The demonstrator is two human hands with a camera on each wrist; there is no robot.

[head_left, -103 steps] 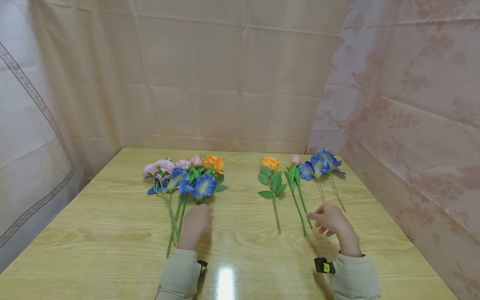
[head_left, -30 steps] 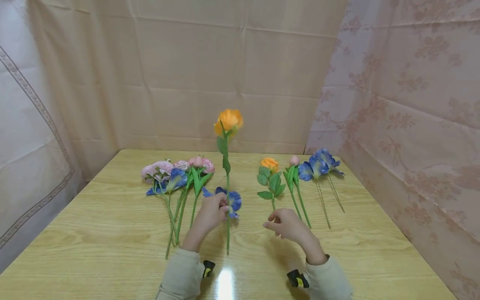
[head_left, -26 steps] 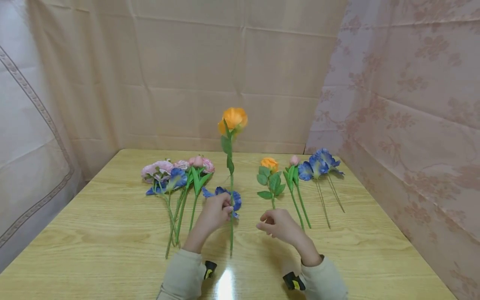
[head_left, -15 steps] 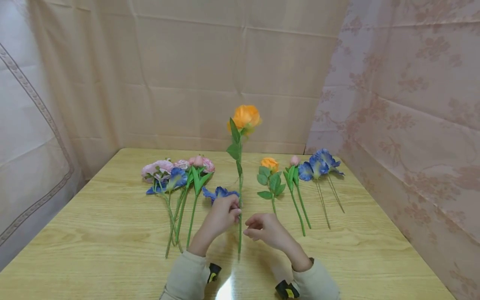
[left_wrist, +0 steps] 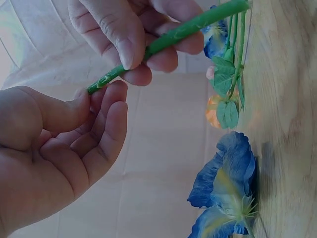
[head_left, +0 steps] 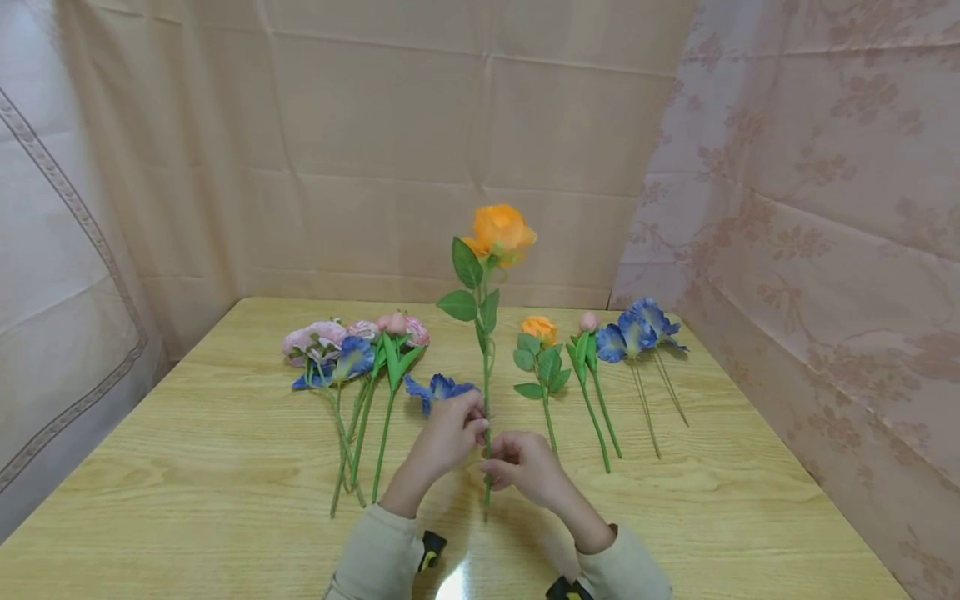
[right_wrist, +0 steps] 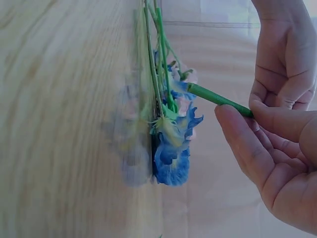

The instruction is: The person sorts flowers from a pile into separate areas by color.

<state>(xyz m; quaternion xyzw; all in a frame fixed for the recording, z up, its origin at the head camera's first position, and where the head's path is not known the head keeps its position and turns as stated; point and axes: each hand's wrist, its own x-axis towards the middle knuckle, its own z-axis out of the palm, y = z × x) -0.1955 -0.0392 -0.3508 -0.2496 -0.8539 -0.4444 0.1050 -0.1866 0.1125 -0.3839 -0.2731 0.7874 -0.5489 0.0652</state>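
Observation:
An orange rose [head_left: 501, 235] stands nearly upright over the middle of the table, its green leaves spreading left of the stem. My left hand [head_left: 448, 429] pinches the stem at mid-length between thumb and fingers. Just below, my right hand [head_left: 531, 467] grips the same stem with thumb and fingertips. In the left wrist view the cut end of the green stem [left_wrist: 198, 25] sticks out past the right hand's fingers. The right wrist view shows the stem [right_wrist: 213, 96] between thumb and forefinger. Behind my left hand lies a blue flower [head_left: 435, 389], its lower part hidden.
To the left lies a pile of pink flowers [head_left: 315, 337], blue flowers and a pink tulip [head_left: 393, 323]. On the right lie another orange rose [head_left: 539, 329], pink tulips [head_left: 588, 322] and blue flowers [head_left: 637, 329]. Curtains [head_left: 450, 167] hang behind the wooden table [head_left: 225, 442].
My left hand has lifted the orange rose from the left pile and carried it right, turning it slightly. My right hand has come left from beside the tulips and taken hold of the stem.

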